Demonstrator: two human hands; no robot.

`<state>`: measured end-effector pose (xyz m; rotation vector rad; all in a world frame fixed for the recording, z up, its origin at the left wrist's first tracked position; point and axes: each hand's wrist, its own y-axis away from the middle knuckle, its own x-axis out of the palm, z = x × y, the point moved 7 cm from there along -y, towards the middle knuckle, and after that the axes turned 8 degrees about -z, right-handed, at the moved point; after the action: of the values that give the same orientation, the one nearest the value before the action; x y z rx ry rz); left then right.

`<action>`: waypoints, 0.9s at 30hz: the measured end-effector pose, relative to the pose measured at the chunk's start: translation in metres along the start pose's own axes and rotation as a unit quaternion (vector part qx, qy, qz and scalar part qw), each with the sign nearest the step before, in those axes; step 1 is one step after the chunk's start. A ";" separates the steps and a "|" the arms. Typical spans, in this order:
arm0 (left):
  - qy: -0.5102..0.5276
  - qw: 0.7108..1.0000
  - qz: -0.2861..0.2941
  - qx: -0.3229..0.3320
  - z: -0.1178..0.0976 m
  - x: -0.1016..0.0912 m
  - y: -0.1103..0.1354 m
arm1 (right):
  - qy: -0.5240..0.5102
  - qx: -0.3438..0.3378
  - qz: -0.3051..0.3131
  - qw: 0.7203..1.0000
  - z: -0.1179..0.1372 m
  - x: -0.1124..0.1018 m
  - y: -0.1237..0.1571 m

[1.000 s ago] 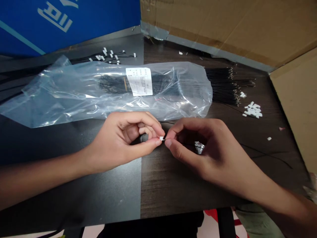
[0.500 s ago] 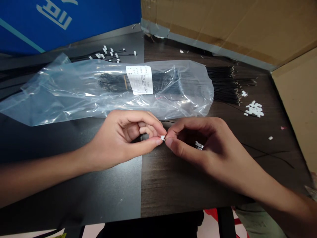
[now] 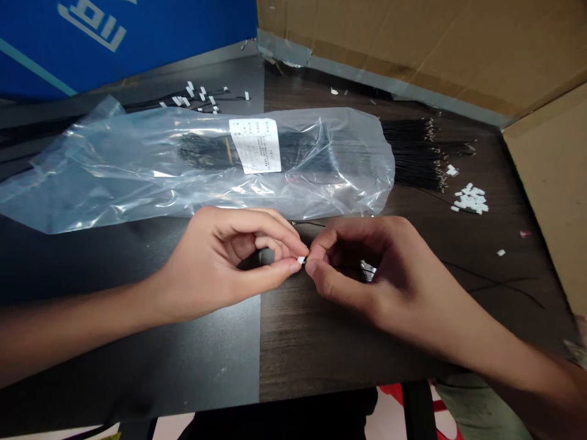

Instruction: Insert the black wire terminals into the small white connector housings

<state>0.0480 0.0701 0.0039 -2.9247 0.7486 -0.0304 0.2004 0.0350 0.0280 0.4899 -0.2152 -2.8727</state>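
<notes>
My left hand (image 3: pixel 229 263) pinches a tiny white connector (image 3: pixel 301 260) between thumb and forefinger just above the dark table (image 3: pixel 293 342). My right hand (image 3: pixel 380 275) meets it from the right, its thumb and fingers pinched together at the connector. A thin black wire (image 3: pixel 495 282) trails from under that hand to the right. A few small pieces show under the right palm. Just behind both hands lies a clear plastic bag (image 3: pixel 137 165) with a white label (image 3: pixel 255 145), holding a bundle of black wires (image 3: pixel 413 153) that sticks out of its right end.
A small heap of white connectors (image 3: pixel 470 200) lies at the right, with a stray one (image 3: pixel 501 252) nearer. Finished wires with white ends (image 3: pixel 197 101) lie at the back left. A blue box (image 3: pixel 114 36) and cardboard walls (image 3: pixel 413 43) close the back and right.
Both hands stay pinched together at the connector; they have shifted only slightly, and the view has tilted a little.
</notes>
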 end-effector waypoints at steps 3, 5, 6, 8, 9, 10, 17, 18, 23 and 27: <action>-0.005 1.000 -0.002 0.003 -0.001 0.000 0.000 | -0.004 0.006 -0.002 1.000 -0.001 0.000 0.000; -0.011 1.000 -0.004 0.008 -0.003 0.001 0.000 | -0.002 0.010 0.000 1.000 -0.002 0.000 0.000; -0.015 1.000 -0.005 0.011 -0.003 0.001 -0.001 | -0.002 0.010 0.001 1.000 -0.002 0.000 0.000; -0.022 1.000 -0.009 0.017 -0.005 0.001 0.000 | -0.007 0.011 0.002 1.000 -0.002 0.000 -0.001; -0.024 0.999 -0.010 0.020 -0.005 0.001 0.000 | -0.011 0.012 0.002 1.000 -0.002 0.000 -0.002; -0.028 0.999 -0.011 0.023 -0.006 0.001 0.001 | -0.014 0.014 0.002 1.000 -0.002 0.000 -0.002; -0.070 0.996 -0.016 0.048 -0.009 0.001 0.006 | -0.037 0.023 0.013 0.999 -0.005 0.001 -0.002; -0.076 0.996 -0.017 0.052 -0.009 0.001 0.007 | -0.042 0.024 0.014 0.999 -0.005 0.002 -0.002; -0.078 0.995 -0.018 0.051 -0.010 0.001 0.006 | -0.051 0.028 0.008 0.998 -0.006 0.003 -0.001; -0.055 0.997 -0.045 0.036 -0.008 -0.002 0.004 | -0.007 0.013 -0.026 1.000 -0.004 -0.003 -0.001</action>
<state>0.0433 0.0665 0.0108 -2.8632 0.5875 0.0917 0.2038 0.0364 0.0251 0.4886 -0.2443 -2.9287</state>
